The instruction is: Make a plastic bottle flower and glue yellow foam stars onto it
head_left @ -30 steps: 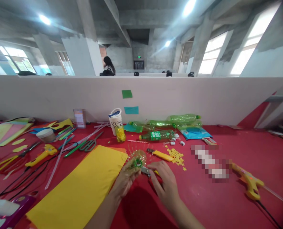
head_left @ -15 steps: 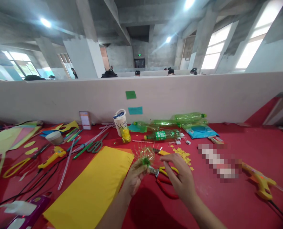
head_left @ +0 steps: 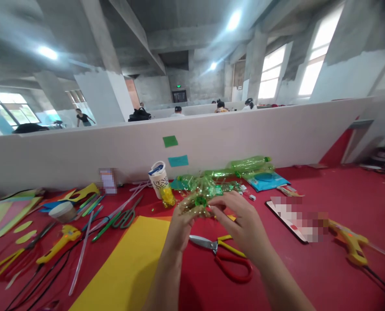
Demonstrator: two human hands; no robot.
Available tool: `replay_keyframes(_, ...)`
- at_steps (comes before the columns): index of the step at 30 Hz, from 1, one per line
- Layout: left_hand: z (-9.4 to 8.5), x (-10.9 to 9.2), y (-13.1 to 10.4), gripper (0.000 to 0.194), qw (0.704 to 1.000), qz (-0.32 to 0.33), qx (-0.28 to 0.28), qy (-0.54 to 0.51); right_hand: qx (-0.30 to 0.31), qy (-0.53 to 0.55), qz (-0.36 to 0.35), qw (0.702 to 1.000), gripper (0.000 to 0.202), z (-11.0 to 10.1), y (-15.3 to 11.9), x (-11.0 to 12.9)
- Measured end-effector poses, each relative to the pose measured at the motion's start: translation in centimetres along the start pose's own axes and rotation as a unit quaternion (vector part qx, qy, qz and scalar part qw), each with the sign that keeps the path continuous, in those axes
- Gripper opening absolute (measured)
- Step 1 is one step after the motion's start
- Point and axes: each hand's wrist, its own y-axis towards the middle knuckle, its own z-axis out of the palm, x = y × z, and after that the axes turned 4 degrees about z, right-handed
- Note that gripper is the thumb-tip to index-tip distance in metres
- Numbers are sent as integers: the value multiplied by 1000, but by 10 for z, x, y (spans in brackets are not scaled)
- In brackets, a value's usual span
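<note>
A fringed piece cut from a green plastic bottle point(head_left: 201, 201) is held up over the table, its clear strips spreading outward. My left hand point(head_left: 186, 216) grips it from the left, fingers curled about its lower side. At its right edge, my right hand point(head_left: 236, 211) has thumb and forefinger bent around the strips in what looks like a pinch; the exact contact is partly hidden. Beneath both hands lie scissors with one red and one yellow handle point(head_left: 233, 268), blades pointing left. Yellow paper point(head_left: 124, 263) lies to the left, under my left forearm.
Green plastic bottles point(head_left: 250, 164) lie at the back, near a blue packet point(head_left: 270, 181). A white cup point(head_left: 158, 178) stands by the partition point(head_left: 82, 151). Glue guns rest left point(head_left: 61, 244) and right point(head_left: 351, 242), with cables. A phone point(head_left: 289, 222) lies at right; grey-green scissors point(head_left: 124, 218) at left.
The fringed piece has been raised slightly and turned toward me. My right hand has come in from the right to meet its strips. The view has shifted, uncovering more of the scissors.
</note>
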Motion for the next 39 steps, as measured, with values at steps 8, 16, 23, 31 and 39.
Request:
replay_keyframes(8,-3,-1,3,37,999,-31,5,18,-35,-10,-1,999,14,3,3,1)
replay_keyframes(16,-7,8,6,37,998,-45,7,49,-54,31,65,996,6,9,4,-10)
replay_keyframes(23,-8,-2,2,29,999,-27,-11,20,7,67,93,993,16,5,5,1)
replay_keyframes(31,-7,-6,2,27,999,-15,17,49,-4,56,56,997,12,11,4,-1)
replay_keyframes(39,-7,-1,5,33,996,-38,23,74,-28,42,93,994,6,12,5,-4)
